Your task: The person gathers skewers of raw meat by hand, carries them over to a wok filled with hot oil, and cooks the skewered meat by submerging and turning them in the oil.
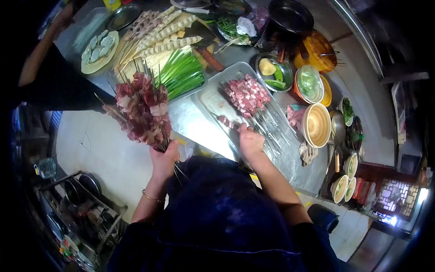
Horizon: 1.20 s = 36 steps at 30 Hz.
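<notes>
My left hand (pixel 164 158) is closed around the lower ends of a thick bundle of raw meat skewers (pixel 142 111), held upright in front of the counter with the meat at the top. Over the metal tray (pixel 213 106), my right hand (pixel 251 141) is closed at a single meat skewer (pixel 226 121), its meat pointing to the left. More meat skewers (pixel 247 94) lie in a pile on that tray, their bare metal ends toward me. My fingers partly hide the single skewer's stick.
Green scallions (pixel 181 75) and wooden-stick skewers (pixel 167 34) lie behind the tray. A bowl of peppers (pixel 274 75), an empty round bowl (pixel 316 125) and a cloth (pixel 308 153) stand at the right. Another person's arm (pixel 43 50) is at the left, above a shelf rack (pixel 90 208).
</notes>
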Each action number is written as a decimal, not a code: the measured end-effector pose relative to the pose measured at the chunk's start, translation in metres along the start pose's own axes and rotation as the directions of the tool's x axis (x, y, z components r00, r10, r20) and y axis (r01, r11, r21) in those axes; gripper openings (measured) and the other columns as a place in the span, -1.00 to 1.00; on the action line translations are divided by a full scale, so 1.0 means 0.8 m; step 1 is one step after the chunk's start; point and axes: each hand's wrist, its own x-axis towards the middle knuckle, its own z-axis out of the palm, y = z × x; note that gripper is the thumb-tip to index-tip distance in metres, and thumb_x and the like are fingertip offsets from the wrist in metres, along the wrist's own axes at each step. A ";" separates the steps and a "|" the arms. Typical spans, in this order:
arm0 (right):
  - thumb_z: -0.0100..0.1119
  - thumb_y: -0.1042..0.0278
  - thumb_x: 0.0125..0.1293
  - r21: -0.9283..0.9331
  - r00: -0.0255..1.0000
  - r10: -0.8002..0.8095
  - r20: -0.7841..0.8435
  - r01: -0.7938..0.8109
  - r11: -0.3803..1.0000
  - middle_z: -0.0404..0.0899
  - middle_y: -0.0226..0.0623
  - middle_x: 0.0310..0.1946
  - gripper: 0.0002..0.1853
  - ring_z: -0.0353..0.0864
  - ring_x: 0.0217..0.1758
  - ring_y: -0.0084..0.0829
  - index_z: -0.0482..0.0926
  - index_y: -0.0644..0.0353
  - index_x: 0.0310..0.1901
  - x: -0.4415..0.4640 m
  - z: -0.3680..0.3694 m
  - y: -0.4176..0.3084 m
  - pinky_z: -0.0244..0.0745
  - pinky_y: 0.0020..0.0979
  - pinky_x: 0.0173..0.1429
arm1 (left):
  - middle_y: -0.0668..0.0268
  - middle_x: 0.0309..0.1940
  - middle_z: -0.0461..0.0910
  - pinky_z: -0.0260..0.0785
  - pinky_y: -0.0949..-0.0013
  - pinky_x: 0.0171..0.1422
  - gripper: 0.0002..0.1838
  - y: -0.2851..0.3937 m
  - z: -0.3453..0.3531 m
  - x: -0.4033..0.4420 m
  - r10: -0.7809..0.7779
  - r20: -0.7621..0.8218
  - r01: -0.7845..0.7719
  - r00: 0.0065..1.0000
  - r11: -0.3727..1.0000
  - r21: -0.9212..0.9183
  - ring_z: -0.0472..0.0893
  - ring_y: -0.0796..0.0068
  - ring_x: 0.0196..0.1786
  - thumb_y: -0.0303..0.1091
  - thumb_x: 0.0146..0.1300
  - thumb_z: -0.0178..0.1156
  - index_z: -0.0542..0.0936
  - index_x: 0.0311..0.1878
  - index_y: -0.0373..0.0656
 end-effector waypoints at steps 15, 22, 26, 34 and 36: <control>0.17 0.50 0.27 0.956 0.984 -0.176 0.035 -0.084 -0.282 0.54 -0.44 -0.44 -0.93 0.45 -0.46 -0.67 0.58 0.25 -0.24 -0.041 -0.178 -0.082 0.41 -0.57 -0.47 | 0.41 -0.53 0.45 0.28 0.54 -0.57 -0.50 -0.020 0.067 0.020 0.075 0.254 -0.036 0.964 0.987 -0.157 0.42 0.64 -0.60 -0.18 0.02 0.46 0.42 -0.11 -0.22; 0.17 0.44 0.25 0.762 0.809 -0.117 -0.576 0.584 0.279 0.49 -0.24 -0.44 -0.81 0.53 -0.45 -0.48 0.60 0.32 -0.14 -0.050 -0.173 -0.112 0.42 -0.50 -0.38 | 0.44 -0.21 0.48 0.38 0.54 -0.16 -0.03 0.005 0.111 -0.015 0.311 0.341 -0.270 0.887 0.949 -0.163 0.50 0.64 -0.19 0.37 -0.21 0.33 0.36 0.12 -0.23; 0.20 0.47 0.21 0.840 0.913 -0.042 -0.407 0.392 0.376 0.49 -0.32 -0.48 -0.85 0.49 -0.42 -0.54 0.59 0.32 -0.20 -0.070 -0.177 -0.114 0.39 -0.55 -0.31 | 0.37 -0.06 0.47 0.39 0.42 0.07 -0.05 -0.009 0.099 -0.023 0.205 0.445 -0.099 0.872 0.964 -0.248 0.50 0.54 -0.01 0.28 -0.20 0.39 0.36 0.13 -0.25; 0.16 0.63 0.17 0.938 0.934 0.193 -0.302 0.327 -0.115 0.40 -0.52 -0.45 -0.83 0.35 -0.36 -0.70 0.42 0.24 -0.23 -0.068 -0.148 -0.115 0.29 -0.64 -0.26 | 0.32 -0.03 0.50 0.36 0.41 0.13 -0.20 -0.005 0.113 -0.034 0.239 0.413 -0.201 0.879 0.970 -0.135 0.51 0.53 0.01 -0.07 -0.11 0.52 0.39 0.14 -0.27; 0.16 0.64 0.16 0.935 0.918 0.213 -0.335 0.351 -0.041 0.40 -0.47 -0.38 -0.79 0.37 -0.29 -0.66 0.39 0.22 -0.21 -0.079 -0.135 -0.108 0.33 -0.62 -0.20 | 0.30 0.01 0.49 0.36 0.40 0.15 -0.29 -0.010 0.108 -0.038 0.193 0.407 -0.145 0.893 0.979 -0.144 0.50 0.50 0.03 -0.27 -0.03 0.46 0.37 0.17 -0.27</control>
